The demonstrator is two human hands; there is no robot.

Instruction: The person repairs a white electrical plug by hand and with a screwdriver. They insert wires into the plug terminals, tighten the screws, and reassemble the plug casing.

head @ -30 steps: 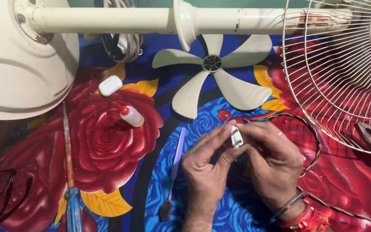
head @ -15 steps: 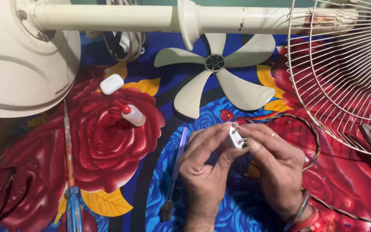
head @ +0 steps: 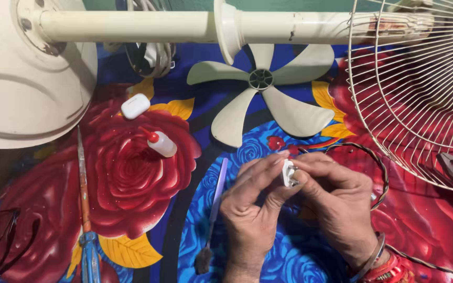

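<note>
While both our left hand and right hand pinch the small white part, we judge fitting underway; steady alignment comes next.

Single head view, worn on person's head, looks steeply down, close above both hands on flowered cloth. Fan pole crosses top edge; wire guard cut at right. No second view.

We see a cream fan blade lying on the rose-patterned cloth, below the fan's pole. A wire guard sits at right; a small red-capped bottle lies near a screwdriver.
</note>
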